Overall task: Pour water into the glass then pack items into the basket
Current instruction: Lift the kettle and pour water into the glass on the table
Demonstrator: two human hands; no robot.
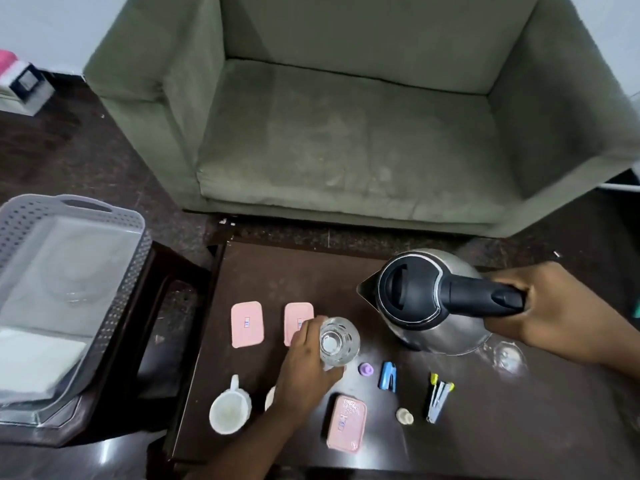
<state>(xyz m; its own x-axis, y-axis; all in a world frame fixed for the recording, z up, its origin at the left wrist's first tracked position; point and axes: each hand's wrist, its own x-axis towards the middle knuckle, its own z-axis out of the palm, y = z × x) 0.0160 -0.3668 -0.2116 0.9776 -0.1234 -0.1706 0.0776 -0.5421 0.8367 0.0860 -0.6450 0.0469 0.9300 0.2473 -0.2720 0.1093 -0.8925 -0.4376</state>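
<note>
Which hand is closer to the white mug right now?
Left. The left hand holds the glass just right of the white mug; the right hand grips the kettle handle, far across the table.

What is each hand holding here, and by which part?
The right hand grips the electric kettle by its black handle. The left hand wraps around the side of the clear glass.
</note>
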